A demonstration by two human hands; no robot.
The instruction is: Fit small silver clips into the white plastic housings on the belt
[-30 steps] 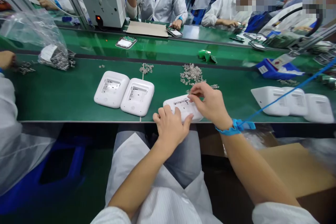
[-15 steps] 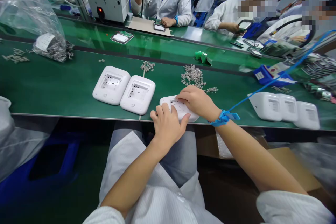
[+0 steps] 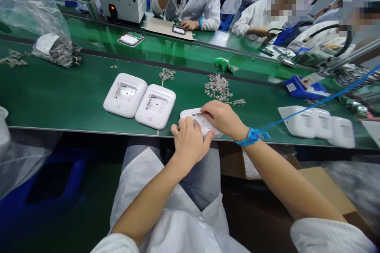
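A white plastic housing (image 3: 205, 125) lies at the front edge of the green bench, its inner side with small slots facing up. My left hand (image 3: 189, 139) grips its near left side, fingers curled over the rim and thumb along the near edge. Over the housing's far right part, my right hand (image 3: 223, 118) has its fingers bent together and pressed down on it. Whatever is between those fingertips is hidden. A blue wrist strap (image 3: 251, 137) circles my right wrist. Beyond the hands is a pile of small metal parts (image 3: 219, 87).
Two white housings (image 3: 126, 95) (image 3: 156, 106) lie to the left, several more (image 3: 299, 121) to the right. A bag of metal parts (image 3: 55, 49) stands far left. A conveyor belt (image 3: 184, 53) carries a circuit board (image 3: 131, 38). The strap's blue cord (image 3: 320, 99) runs off right.
My hands stay almost in place on the housing. On the belt, the circuit board and a green piece have shifted slightly left. The co-worker's hand-held tool across the bench has moved right.
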